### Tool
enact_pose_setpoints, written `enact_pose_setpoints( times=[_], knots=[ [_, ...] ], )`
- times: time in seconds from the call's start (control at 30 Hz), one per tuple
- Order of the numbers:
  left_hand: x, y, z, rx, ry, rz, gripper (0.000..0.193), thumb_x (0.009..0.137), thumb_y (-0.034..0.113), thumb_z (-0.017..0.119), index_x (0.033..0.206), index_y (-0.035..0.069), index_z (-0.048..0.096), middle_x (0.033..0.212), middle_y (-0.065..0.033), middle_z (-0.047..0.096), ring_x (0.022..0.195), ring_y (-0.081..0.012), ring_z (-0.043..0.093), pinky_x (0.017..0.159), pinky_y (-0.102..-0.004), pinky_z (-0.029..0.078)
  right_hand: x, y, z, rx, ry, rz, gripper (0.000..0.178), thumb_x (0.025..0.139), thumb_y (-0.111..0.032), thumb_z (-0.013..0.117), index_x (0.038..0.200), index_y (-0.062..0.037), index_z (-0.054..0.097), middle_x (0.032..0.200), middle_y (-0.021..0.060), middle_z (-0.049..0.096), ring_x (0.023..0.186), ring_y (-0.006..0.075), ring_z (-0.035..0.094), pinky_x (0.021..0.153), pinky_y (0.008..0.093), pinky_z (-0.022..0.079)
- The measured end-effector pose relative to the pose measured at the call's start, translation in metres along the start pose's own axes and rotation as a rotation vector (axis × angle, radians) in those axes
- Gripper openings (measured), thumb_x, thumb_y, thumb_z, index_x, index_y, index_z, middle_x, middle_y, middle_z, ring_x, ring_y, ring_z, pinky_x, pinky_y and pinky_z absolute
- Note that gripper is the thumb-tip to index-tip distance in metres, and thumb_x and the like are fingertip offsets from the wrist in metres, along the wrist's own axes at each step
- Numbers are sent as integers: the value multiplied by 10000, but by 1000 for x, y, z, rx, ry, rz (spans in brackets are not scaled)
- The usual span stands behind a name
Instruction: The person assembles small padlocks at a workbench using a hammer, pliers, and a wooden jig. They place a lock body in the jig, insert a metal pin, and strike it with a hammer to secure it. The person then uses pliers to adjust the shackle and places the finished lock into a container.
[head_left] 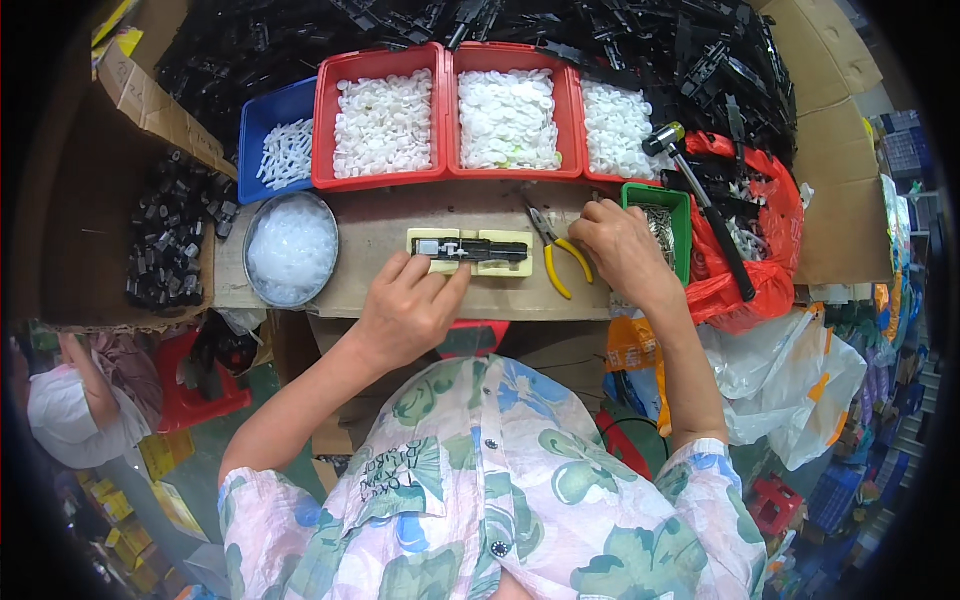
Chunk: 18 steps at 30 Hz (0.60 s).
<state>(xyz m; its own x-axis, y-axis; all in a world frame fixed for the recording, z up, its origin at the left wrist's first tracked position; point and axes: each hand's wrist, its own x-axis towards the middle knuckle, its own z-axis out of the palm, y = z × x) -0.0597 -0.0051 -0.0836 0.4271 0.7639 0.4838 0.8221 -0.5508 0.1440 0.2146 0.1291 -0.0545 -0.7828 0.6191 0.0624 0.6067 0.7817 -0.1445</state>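
Note:
A cream-coloured holder block [520, 267] lies on the work board, with a long black plastic part [505, 250] set in it; small white and grey pieces show in that part's left half. My left hand [410, 305] grips the block's near left side, fingertips against the block and the part. My right hand [628, 252] is over the board's right side, beside a green bin [684, 235] of small metal pieces. Its fingers are curled together, and whatever they hold is hidden. Between my hands lie yellow-handled pliers [556, 255], jaws pointing away.
Red bins [382, 182] of white round pieces and a blue bin [250, 135] of white sticks line the back. A round metal bowl [333, 252] stands left. A hammer [715, 215] rests across a red plastic bag [775, 270] at right. Black parts [700, 60] are heaped behind.

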Motion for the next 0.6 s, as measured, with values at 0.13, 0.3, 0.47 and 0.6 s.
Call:
enact_pose_setpoints(
  times=[0.13, 0.3, 0.47, 0.6],
  knots=[
    [5, 10, -6, -92, 13, -59, 295, 758, 62, 766, 1045, 16, 713, 678, -29, 545, 699, -217, 540, 678, -375, 430, 3, 3, 4, 52, 8, 37, 66, 840, -86, 636, 782, -57, 622, 827, 99, 589, 879, 287, 601, 765, 424, 443],
    [22, 23, -10, -372, 93, -259, 248, 766, 16, 762, 1012, 10, 732, 719, -55, 617, 683, -234, 578, 656, -366, 452, 6, -2, 1, 401, 166, 106, 81, 828, -84, 715, 847, -12, 685, 806, 105, 638, 784, 276, 634, 696, 397, 475],
    [42, 34, 1, -873, 159, -706, 212, 833, 57, 772, 1034, -4, 740, 819, -66, 696, 704, -136, 613, 639, -282, 474, 12, -36, -11, 829, 232, 221, 115, 822, -75, 748, 889, 14, 722, 816, 116, 686, 720, 225, 646, 661, 349, 486],
    [48, 34, 7, -1148, 90, -895, 153, 900, 73, 746, 1027, -10, 725, 903, -21, 715, 780, -55, 624, 668, -216, 482, 19, -56, -7, 877, 234, 157, 89, 846, -47, 720, 900, 24, 708, 814, 112, 676, 719, 211, 636, 637, 332, 466]
  ],
)
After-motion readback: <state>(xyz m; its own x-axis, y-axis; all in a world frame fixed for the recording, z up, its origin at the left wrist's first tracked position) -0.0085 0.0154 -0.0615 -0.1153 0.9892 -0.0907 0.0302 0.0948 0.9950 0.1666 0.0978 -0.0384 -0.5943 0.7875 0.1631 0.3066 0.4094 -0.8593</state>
